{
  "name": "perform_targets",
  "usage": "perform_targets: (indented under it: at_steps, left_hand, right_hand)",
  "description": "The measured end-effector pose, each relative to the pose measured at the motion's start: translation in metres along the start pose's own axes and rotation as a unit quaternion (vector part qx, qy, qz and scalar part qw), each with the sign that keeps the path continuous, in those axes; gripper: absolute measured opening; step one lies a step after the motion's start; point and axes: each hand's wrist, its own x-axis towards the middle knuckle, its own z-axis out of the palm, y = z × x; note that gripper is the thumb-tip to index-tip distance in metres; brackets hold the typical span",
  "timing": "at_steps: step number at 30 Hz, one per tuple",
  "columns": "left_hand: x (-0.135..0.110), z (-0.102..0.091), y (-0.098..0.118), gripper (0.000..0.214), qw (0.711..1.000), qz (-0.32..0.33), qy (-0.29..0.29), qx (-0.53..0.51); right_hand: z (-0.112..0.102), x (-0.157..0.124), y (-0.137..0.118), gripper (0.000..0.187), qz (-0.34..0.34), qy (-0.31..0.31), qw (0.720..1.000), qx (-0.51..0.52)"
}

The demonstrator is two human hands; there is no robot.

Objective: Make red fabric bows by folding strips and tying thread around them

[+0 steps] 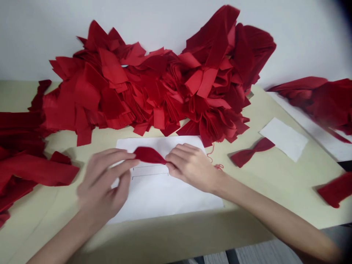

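A small folded red fabric piece [149,155] lies over a white paper sheet [162,194] that bears a drawn rectangle outline. My left hand [106,181] pinches its left end with thumb and forefinger. My right hand [189,165] is closed on its right end. The piece is stretched between both hands, just above the drawn outline. A finished red bow [251,152] rests on the table to the right of my right hand.
A big heap of red fabric strips [154,84] fills the back of the beige table [275,183] against a white wall. More red cloth [24,161] lies at the left. A small white sheet [284,138] and further red pieces [324,99] lie at the right.
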Motion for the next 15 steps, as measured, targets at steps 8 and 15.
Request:
perform_targets:
  at_steps: [8, 15]
  left_hand:
    - [0.004, 0.008, 0.013, 0.010, 0.859, -0.373, -0.150, -0.317]
    - [-0.003, 0.022, 0.010, 0.018, 0.702, -0.408, -0.256, -0.524]
  right_hand:
    - [-0.014, 0.005, -0.004, 0.013, 0.208, -0.049, 0.702, 0.679]
    - [0.018, -0.002, -0.011, 0.016, 0.172, -0.135, 0.546, 0.808]
